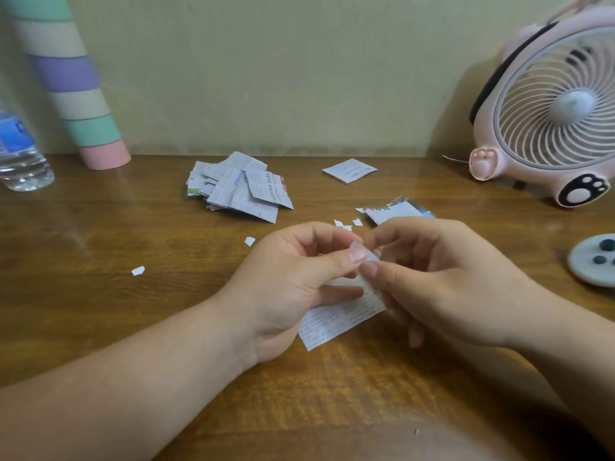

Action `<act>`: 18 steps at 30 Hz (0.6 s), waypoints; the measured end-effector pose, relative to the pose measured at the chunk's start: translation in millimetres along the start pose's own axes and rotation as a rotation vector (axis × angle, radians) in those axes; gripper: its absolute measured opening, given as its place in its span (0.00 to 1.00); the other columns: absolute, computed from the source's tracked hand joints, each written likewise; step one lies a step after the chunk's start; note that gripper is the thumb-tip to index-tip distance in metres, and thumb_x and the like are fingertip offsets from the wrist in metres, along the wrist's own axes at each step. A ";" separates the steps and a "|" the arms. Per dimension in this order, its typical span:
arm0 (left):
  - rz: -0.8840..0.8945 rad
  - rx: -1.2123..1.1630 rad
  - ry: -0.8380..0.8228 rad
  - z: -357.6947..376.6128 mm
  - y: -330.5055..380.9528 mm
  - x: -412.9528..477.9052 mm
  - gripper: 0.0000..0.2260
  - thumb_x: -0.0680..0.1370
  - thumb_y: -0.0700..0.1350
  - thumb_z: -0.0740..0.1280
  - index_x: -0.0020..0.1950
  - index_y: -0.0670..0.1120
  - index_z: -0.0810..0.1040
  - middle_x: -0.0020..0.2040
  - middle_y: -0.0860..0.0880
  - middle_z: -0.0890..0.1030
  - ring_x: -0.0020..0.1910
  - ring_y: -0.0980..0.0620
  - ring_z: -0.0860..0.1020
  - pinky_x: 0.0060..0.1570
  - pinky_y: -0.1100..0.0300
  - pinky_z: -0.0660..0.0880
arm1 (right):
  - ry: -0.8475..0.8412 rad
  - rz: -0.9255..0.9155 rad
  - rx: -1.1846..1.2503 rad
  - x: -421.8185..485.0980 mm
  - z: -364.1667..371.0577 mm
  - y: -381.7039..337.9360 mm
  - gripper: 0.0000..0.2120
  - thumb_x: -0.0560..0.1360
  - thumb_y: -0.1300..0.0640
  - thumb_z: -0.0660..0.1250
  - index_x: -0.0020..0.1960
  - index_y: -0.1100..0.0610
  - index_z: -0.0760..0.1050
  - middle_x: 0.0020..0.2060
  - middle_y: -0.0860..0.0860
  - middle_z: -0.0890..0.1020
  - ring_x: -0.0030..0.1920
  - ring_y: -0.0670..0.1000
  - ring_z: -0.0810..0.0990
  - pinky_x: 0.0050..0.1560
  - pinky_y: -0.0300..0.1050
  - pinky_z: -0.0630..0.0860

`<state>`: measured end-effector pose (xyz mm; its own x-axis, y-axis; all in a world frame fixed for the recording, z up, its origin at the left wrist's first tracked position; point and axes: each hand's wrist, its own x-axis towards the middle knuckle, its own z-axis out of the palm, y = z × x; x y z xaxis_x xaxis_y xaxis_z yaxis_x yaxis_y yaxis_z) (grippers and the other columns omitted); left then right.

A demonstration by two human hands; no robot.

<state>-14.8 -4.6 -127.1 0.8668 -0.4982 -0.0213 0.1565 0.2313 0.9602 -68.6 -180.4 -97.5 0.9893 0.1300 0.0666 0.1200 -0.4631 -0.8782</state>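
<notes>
Paper slip [342, 314] top edge pinched by L grip [293, 281] + R grip [442, 281]; torn scraps [356, 222] just beyond.

The table [100, 227] is brown wood, grained and glossy. The slip [336, 319] and the pile [238, 188] are thin matt printed paper. The fan [545, 104] — smooth pink plastic; the bottle [20, 154] — clear plastic.

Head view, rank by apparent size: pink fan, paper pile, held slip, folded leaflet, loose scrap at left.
1. pink fan, cropped by frame
2. paper pile
3. held slip: nearer camera, partly covered, so unsure against the pile
4. folded leaflet
5. loose scrap
</notes>
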 end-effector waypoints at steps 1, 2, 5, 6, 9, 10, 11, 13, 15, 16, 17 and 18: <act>0.007 -0.007 0.006 -0.2 -0.4 0.0 0.07 0.67 0.41 0.75 0.44 0.44 0.84 0.47 0.39 0.82 0.51 0.40 0.80 0.55 0.39 0.81 | 0.004 0.018 0.012 0.6 1.8 -1.1 0.02 0.78 0.55 0.70 0.48 0.53 0.80 0.27 0.55 0.79 0.25 0.58 0.78 0.24 0.58 0.80; 0.012 -0.013 0.010 -0.5 -0.5 0.0 0.07 0.67 0.41 0.75 0.44 0.44 0.85 0.47 0.38 0.82 0.51 0.40 0.79 0.55 0.38 0.81 | 0.013 0.027 0.029 0.8 3.5 -2.0 0.05 0.78 0.55 0.69 0.45 0.55 0.80 0.27 0.55 0.79 0.25 0.56 0.79 0.24 0.54 0.79; 0.012 -0.041 0.006 -1.9 -0.7 0.7 0.10 0.68 0.41 0.75 0.49 0.45 0.85 0.46 0.41 0.82 0.49 0.43 0.79 0.56 0.38 0.81 | 0.043 0.055 0.117 1.2 7.4 -3.7 0.09 0.79 0.57 0.68 0.43 0.61 0.79 0.28 0.57 0.80 0.24 0.53 0.79 0.23 0.45 0.75; 0.008 -0.053 0.007 -1.2 -0.1 0.6 0.13 0.67 0.41 0.75 0.52 0.46 0.85 0.44 0.43 0.81 0.47 0.46 0.80 0.54 0.41 0.82 | 0.061 0.064 0.151 1.3 8.5 -4.1 0.10 0.80 0.58 0.67 0.42 0.61 0.79 0.28 0.58 0.81 0.24 0.53 0.79 0.23 0.45 0.75; -0.008 -0.059 0.024 0.3 0.2 0.7 0.19 0.67 0.43 0.75 0.58 0.44 0.84 0.44 0.46 0.80 0.42 0.52 0.78 0.48 0.51 0.82 | 0.125 0.081 0.218 2.0 10.8 -4.2 0.12 0.80 0.58 0.66 0.42 0.64 0.78 0.29 0.60 0.81 0.25 0.55 0.79 0.25 0.45 0.75; -0.009 -0.048 0.026 0.3 -0.2 1.3 0.18 0.69 0.44 0.75 0.58 0.42 0.84 0.46 0.45 0.81 0.43 0.51 0.78 0.47 0.51 0.81 | 0.140 0.085 0.233 2.1 12.1 -4.7 0.12 0.80 0.58 0.67 0.43 0.65 0.78 0.29 0.60 0.82 0.26 0.56 0.79 0.25 0.45 0.75; -0.008 -0.038 0.027 0.4 -0.5 1.5 0.16 0.71 0.44 0.74 0.57 0.40 0.84 0.47 0.44 0.81 0.44 0.49 0.77 0.47 0.51 0.81 | 0.149 0.088 0.247 1.6 13.5 -5.9 0.12 0.80 0.58 0.67 0.43 0.66 0.78 0.30 0.60 0.82 0.26 0.57 0.79 0.26 0.46 0.75; -0.005 -0.043 0.037 -0.3 -1.8 2.2 0.13 0.74 0.45 0.73 0.54 0.37 0.84 0.48 0.42 0.81 0.45 0.44 0.74 0.47 0.49 0.79 | 0.160 0.101 0.280 1.2 17.5 -8.2 0.12 0.80 0.57 0.67 0.43 0.66 0.78 0.30 0.60 0.83 0.27 0.58 0.80 0.27 0.47 0.76; -0.002 -0.051 0.039 -0.9 -2.7 2.5 0.14 0.74 0.46 0.74 0.53 0.36 0.83 0.48 0.40 0.81 0.45 0.42 0.72 0.46 0.49 0.77 | 0.173 0.113 0.316 0.2 20.6 -9.9 0.12 0.80 0.56 0.68 0.43 0.65 0.79 0.31 0.60 0.83 0.28 0.60 0.80 0.28 0.47 0.76; 0.001 -0.050 0.043 -0.8 -2.8 2.6 0.14 0.73 0.46 0.75 0.52 0.36 0.83 0.48 0.40 0.81 0.45 0.42 0.72 0.45 0.49 0.77 | 0.181 0.118 0.333 0.3 21.9 -9.8 0.12 0.80 0.57 0.68 0.43 0.65 0.79 0.31 0.61 0.83 0.29 0.60 0.81 0.28 0.47 0.76; 0.004 -0.053 0.044 -0.6 -2.5 2.3 0.14 0.73 0.46 0.76 0.52 0.37 0.84 0.48 0.40 0.81 0.44 0.42 0.73 0.43 0.50 0.77 | 0.182 0.126 0.341 -0.4 22.6 -11.1 0.12 0.80 0.57 0.68 0.43 0.65 0.79 0.31 0.61 0.83 0.29 0.59 0.82 0.27 0.46 0.76; 0.004 -0.060 0.044 0.2 -1.9 1.9 0.13 0.73 0.46 0.77 0.51 0.38 0.84 0.47 0.40 0.81 0.43 0.43 0.73 0.41 0.50 0.76 | 0.197 0.130 0.350 0.1 23.4 -11.6 0.12 0.79 0.57 0.69 0.43 0.65 0.78 0.31 0.62 0.83 0.28 0.58 0.82 0.27 0.46 0.76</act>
<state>-13.6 -6.1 -129.0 0.8873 -0.4601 -0.0310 0.1800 0.2838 0.9418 -71.9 -154.5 -98.4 0.9954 -0.0958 0.0043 -0.0086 -0.1342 -0.9909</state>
